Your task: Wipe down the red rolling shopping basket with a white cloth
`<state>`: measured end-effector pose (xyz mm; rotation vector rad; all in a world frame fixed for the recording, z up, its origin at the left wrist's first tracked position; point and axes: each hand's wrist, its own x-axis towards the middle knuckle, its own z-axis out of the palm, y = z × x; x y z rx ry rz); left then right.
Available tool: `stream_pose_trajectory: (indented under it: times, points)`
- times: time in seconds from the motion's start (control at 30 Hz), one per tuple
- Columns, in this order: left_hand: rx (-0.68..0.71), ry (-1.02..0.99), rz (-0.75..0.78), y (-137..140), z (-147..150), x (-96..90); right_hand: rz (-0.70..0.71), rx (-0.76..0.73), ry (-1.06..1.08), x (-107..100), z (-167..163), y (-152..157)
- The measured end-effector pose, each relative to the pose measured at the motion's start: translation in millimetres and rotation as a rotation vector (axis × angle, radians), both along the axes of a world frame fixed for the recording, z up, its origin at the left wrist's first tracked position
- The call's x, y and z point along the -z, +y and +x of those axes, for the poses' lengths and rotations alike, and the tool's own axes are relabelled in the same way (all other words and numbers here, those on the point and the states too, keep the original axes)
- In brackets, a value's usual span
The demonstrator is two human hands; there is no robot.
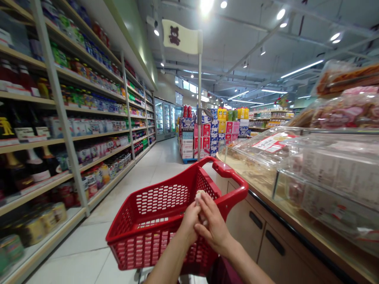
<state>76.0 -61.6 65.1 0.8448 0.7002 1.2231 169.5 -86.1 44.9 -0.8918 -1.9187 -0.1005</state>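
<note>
Fingers [209,203] of left hand [189,221] and right hand [215,225] are closed round a crumpled white wad [199,193], tissue perhaps, over the near side of the red shopping cart [142,233], where one slackened grip could drop it in or onto the tiled floor [89,246]!

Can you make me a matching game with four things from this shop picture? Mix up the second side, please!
Things:
1. Shopping cart
2. Flag
3. Small pale thing
4. Cabinet handles

Clues:
A. Black
B. Between the left hand and the right hand
C. Red, with rows of holes in its sides
D. Cream, with a bear picture

Right pairs: 1-C, 2-D, 3-B, 4-A
</note>
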Motion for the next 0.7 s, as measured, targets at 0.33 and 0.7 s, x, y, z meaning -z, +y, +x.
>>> stream_pose_trajectory:
  times: [0.33,0.7]
  points:
    - [-0.568,1.216,0.659,6.6,-54.7,39.7,0.226,0.504,0.056,-22.5,112.3,29.6]
    - [-0.495,1.494,0.889,20.3,-62.6,81.8,0.158,0.433,-0.176,-11.3,79.6,57.1]
